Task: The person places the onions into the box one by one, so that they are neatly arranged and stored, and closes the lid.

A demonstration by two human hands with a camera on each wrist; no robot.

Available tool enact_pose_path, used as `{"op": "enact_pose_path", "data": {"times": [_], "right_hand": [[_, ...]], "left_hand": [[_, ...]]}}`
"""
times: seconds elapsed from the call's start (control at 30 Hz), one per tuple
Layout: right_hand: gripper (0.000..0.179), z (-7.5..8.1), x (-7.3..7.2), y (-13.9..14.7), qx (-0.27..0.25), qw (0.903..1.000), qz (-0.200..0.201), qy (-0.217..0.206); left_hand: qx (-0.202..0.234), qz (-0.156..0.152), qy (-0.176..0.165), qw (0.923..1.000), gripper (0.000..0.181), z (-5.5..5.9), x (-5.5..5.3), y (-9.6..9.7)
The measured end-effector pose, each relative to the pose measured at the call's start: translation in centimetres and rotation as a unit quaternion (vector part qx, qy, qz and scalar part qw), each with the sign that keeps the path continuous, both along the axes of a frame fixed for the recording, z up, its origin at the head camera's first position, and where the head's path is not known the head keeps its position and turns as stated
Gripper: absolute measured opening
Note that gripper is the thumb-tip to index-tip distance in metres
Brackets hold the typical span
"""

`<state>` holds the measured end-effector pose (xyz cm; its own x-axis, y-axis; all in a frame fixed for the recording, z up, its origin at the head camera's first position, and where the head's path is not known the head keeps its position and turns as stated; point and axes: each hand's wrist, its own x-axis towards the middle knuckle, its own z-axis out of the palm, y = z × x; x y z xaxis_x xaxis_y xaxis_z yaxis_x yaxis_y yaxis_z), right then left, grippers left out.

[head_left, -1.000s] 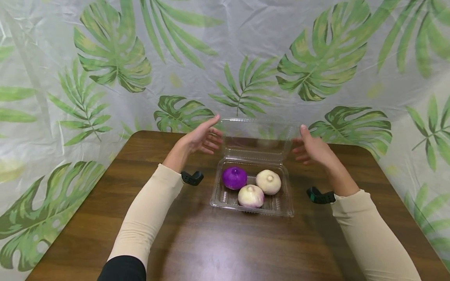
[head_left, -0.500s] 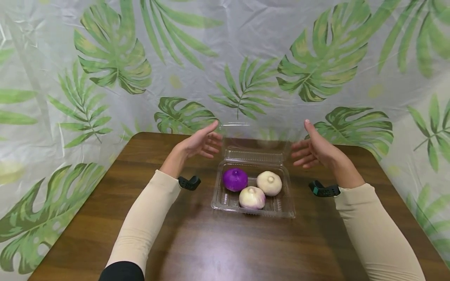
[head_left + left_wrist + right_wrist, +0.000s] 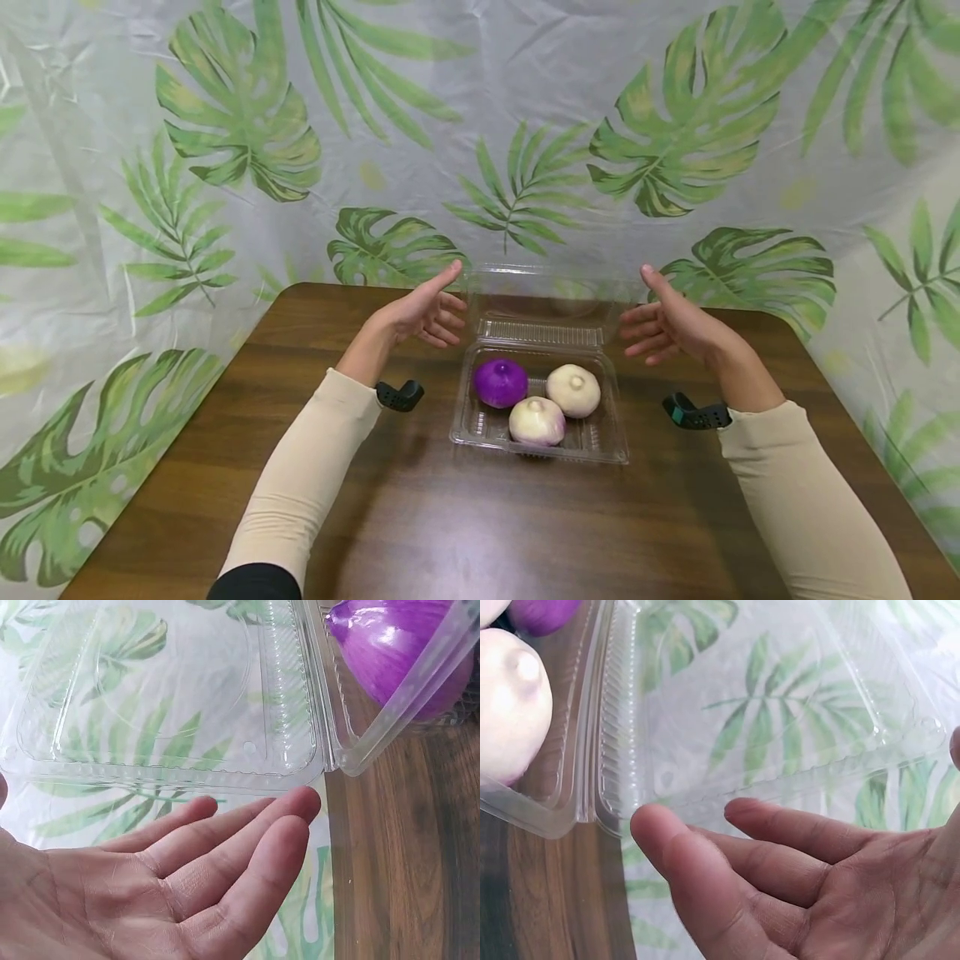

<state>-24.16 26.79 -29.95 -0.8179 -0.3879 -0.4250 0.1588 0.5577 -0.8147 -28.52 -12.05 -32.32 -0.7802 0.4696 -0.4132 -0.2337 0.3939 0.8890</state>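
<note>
A clear plastic clamshell box point(image 3: 463, 423) stands on the table with its lid point(image 3: 540, 300) raised at the back. In its base lie a purple onion point(image 3: 500, 383), a white onion point(image 3: 573, 391) and a white onion with a purple tinge point(image 3: 537, 422). My left hand point(image 3: 420, 315) is beside the lid's left edge, palm inward, thumb up, fingers loosely extended. On the lid's opposite side my right hand point(image 3: 678, 325) mirrors it. Both wrist views show the fingertips close to the lid's rim point(image 3: 187, 778); whether they touch it I cannot tell. Neither hand holds anything.
The box rests on a dark brown wooden table point(image 3: 420, 517) with rounded far corners. Behind the table hangs a pale cloth point(image 3: 540, 75) printed with green leaves. A black strap point(image 3: 400, 396) is on the left wrist and another black strap point(image 3: 696, 413) on the right.
The lid leans further back than a second ago. Both hands have shifted slightly outward and down, with the right fingers spread more visibly. The onions and base stay put.
</note>
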Motion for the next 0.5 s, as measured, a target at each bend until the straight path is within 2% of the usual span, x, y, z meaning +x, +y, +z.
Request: {"op": "enact_pose_path", "data": {"times": [0.17,0.5], "right_hand": [[0.111,-0.07,0.42,-0.1,0.003,0.9999,0.0,0.013],[0.107,-0.38,0.93,-0.15,-0.013,0.9995,-0.01,0.026]], "left_hand": [[-0.005,-0.004,0.004,1.0,0.1,0.01,0.19,-0.11],[0.022,-0.013,0.013,0.9996,0.097,-0.22,0.59,-0.3]]}}
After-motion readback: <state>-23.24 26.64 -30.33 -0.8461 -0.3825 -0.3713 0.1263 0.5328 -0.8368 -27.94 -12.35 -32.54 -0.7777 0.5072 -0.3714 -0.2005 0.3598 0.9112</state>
